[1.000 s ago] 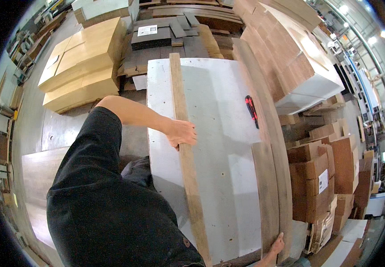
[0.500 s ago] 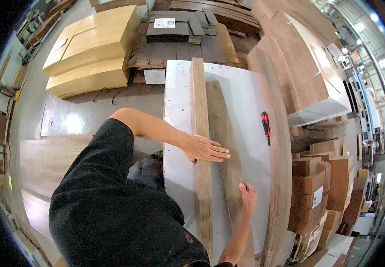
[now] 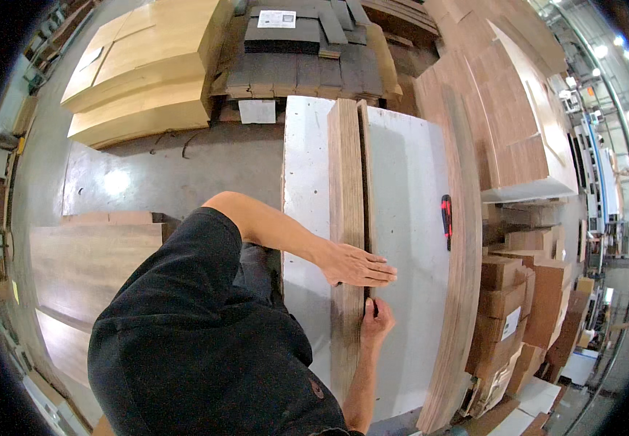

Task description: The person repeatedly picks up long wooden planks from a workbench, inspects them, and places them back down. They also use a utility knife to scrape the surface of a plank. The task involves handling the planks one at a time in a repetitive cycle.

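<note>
A row of long wood-grain boards [image 3: 346, 174] stands on edge, pressed together, on a white worktop [image 3: 409, 182]. Along its right side another wood-grain board [image 3: 364, 167] is upright, seen almost edge-on, with a thin dark gap between them. My left hand [image 3: 361, 266] lies flat across the tops of the row, fingers stretched out to the right past the upright board. Just nearer to me, my right hand [image 3: 377, 321] is closed on that board's edge, thumb up. The board's lower side is hidden.
A red and black hand tool [image 3: 446, 218] lies on the worktop beside a second row of boards [image 3: 463, 240] along the right. Brown cartons [image 3: 500, 291] and a tall panel stack [image 3: 503, 123] stand beyond. Yellowish panels [image 3: 147, 65] and dark grey sheets [image 3: 303, 69] are stacked at the far side.
The board in my right hand has gone from lying tilted on the worktop to upright against the row. My right hand has moved left with it; my left hand stays across the row.
</note>
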Demonstrator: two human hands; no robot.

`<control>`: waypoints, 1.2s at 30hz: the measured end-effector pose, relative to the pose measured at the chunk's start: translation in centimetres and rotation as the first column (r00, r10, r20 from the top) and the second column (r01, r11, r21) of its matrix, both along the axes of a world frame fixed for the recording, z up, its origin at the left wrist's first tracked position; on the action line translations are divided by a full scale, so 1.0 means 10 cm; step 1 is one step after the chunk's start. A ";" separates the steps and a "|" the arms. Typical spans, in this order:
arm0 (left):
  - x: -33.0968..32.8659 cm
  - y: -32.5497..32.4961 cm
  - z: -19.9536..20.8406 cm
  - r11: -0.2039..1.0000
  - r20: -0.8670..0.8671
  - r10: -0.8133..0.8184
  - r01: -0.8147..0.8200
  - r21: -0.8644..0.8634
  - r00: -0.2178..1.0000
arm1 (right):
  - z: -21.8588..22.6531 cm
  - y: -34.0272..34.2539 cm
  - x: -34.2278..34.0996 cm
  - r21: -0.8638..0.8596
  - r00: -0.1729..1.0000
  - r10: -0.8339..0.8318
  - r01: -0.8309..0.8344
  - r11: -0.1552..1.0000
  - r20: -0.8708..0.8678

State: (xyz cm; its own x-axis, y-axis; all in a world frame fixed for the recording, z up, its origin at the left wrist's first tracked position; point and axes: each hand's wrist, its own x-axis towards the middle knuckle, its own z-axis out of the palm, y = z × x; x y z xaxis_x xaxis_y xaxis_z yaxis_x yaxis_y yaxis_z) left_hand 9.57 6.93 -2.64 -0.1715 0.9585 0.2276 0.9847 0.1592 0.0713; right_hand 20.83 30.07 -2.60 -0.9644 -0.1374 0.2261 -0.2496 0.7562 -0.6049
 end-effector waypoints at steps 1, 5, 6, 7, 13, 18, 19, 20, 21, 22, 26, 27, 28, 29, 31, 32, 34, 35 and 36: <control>-0.02 -0.01 0.00 1.000 0.010 -0.011 0.010 0.012 1.000 | 0.01 -0.05 0.02 -0.017 1.000 -0.007 0.006 1.000 -0.029; -0.01 -0.03 0.06 1.000 0.043 -0.025 0.024 0.017 0.999 | 0.13 -0.08 0.06 0.035 0.990 -0.070 0.067 0.997 0.118; -0.01 -0.04 0.09 1.000 0.070 -0.023 0.024 -0.008 0.997 | 0.20 -0.05 0.07 0.020 0.975 -0.088 0.086 0.996 0.203; 0.00 -0.04 0.11 0.999 0.097 -0.020 0.024 -0.034 0.995 | 0.26 -0.05 0.09 0.007 0.952 -0.104 0.107 0.994 0.287; 0.01 0.03 0.02 0.995 0.148 -0.034 0.047 -0.089 0.988 | 0.41 -0.50 0.35 0.424 0.980 -0.110 0.029 0.905 0.166; 0.05 -0.03 0.00 0.999 0.232 -0.003 0.013 -0.043 0.973 | 0.16 -0.70 0.43 0.456 0.947 -0.288 0.195 0.868 0.142; 0.01 -0.08 0.06 0.999 0.290 0.012 -0.020 0.025 0.957 | 0.15 -0.66 0.42 0.458 0.952 -0.289 0.212 0.863 0.105; -0.03 -0.15 0.10 0.994 0.349 0.024 -0.059 0.091 0.937 | 0.17 -0.61 0.48 0.482 0.955 -0.281 0.204 0.852 0.091; -0.11 -0.33 0.08 0.954 0.442 0.058 -0.181 0.240 0.895 | 0.15 -0.60 0.50 0.492 0.960 -0.273 0.208 0.845 0.063; -0.27 -0.60 0.05 0.886 0.519 0.062 -0.286 0.365 0.852 | 0.08 -0.65 0.44 0.488 0.959 -0.282 0.236 0.840 0.022; -1.37 -2.03 0.40 0.365 0.835 0.436 -0.914 0.176 0.335 | 0.16 -0.72 0.48 0.444 0.915 -0.358 0.247 0.862 0.185; -1.75 -2.38 0.22 0.294 0.841 0.476 -0.948 0.124 0.258 | 0.18 -0.74 0.46 0.448 0.916 -0.355 0.242 0.861 0.186; -1.94 -2.53 0.34 0.278 0.833 0.527 -0.961 0.018 0.168 | 0.20 -0.75 0.42 0.455 0.916 -0.358 0.243 0.857 0.184; -2.11 -2.67 0.35 0.326 0.883 0.442 -0.945 0.003 0.155 | 0.22 -0.78 0.38 0.452 0.915 -0.364 0.255 0.855 0.173; -2.42 -2.80 0.08 0.476 0.863 0.417 -0.877 0.061 0.286 | 0.25 -0.87 0.38 0.444 0.914 -0.376 0.276 0.853 0.155; -2.56 -2.87 -0.07 0.549 0.849 0.397 -0.832 0.084 0.348 | 0.21 -0.87 0.37 0.467 0.906 -0.394 0.283 0.838 0.157; -2.66 -2.68 -0.14 0.714 0.869 0.344 -0.701 0.004 0.356 | 0.16 -0.87 0.39 0.525 0.873 -0.457 0.312 0.792 0.171; -2.66 -2.65 -0.17 0.715 0.929 0.208 -0.696 0.070 0.307 | 0.17 -0.92 0.37 0.540 0.835 -0.515 0.348 0.767 0.193; -2.63 -2.60 -0.21 0.709 0.968 0.054 -0.692 0.134 0.244 | 0.20 -0.94 0.41 0.553 0.835 -0.524 0.360 0.751 0.169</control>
State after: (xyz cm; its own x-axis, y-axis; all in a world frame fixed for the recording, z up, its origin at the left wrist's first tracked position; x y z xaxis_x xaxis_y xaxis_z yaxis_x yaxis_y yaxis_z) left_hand -16.71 -19.04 -4.69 -0.8601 0.5100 0.0107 0.0813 0.1163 0.9899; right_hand 24.94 20.71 -0.62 -0.9487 0.3116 -0.0541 0.3160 0.9415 -0.1171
